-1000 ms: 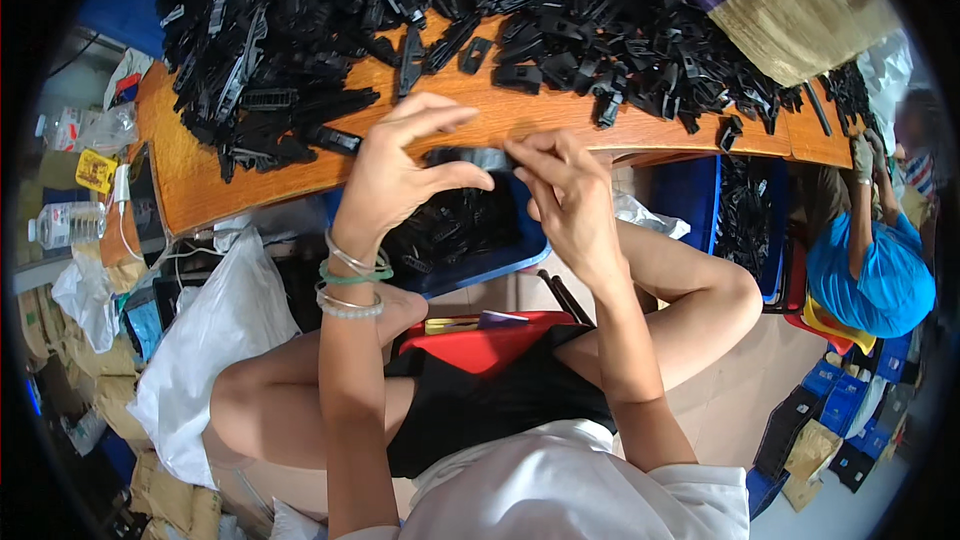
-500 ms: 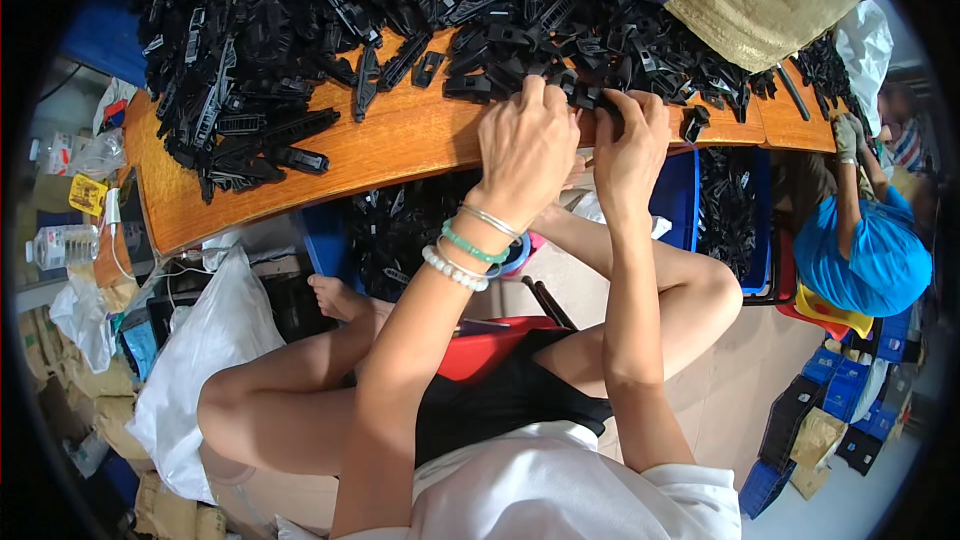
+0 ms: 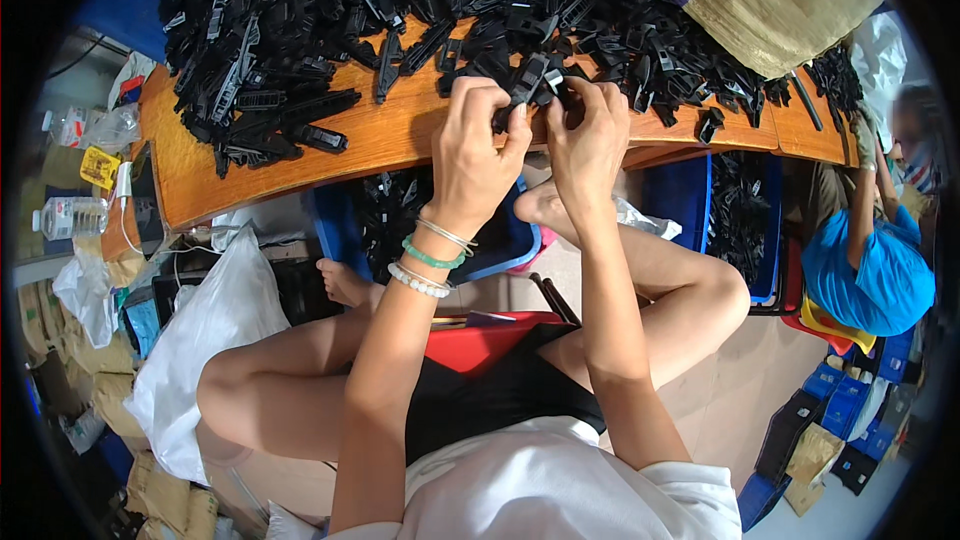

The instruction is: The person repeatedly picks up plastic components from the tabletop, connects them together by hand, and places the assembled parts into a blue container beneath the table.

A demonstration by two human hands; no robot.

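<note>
My left hand [image 3: 466, 148], bracelets at its wrist, pinches a black oblong plastic part [image 3: 528, 80] between thumb and fingers, just over the front edge of the wooden table [image 3: 400, 130]. Close on its right, my right hand [image 3: 592, 145] has its fingers curled around a small dark piece, mostly hidden by them. A pale, shiny spot [image 3: 553, 81] shows between the two hands; I cannot tell which part it belongs to. Behind the hands spreads a large heap of black plastic parts [image 3: 290, 40]. A single small black part [image 3: 710, 124] lies near the table edge to the right.
Blue crates [image 3: 697, 205] with black parts stand beneath the table. A gold woven sack [image 3: 770, 0] lies over the heap at far right. Someone in a blue shirt [image 3: 865, 265] works at the right end. A white bag [image 3: 215, 340] and plastic bottle [image 3: 72, 218] are at left.
Both hands have come back from the heap toward the table's front edge and slightly left. The oblong black part now shows raised in my left fingers.
</note>
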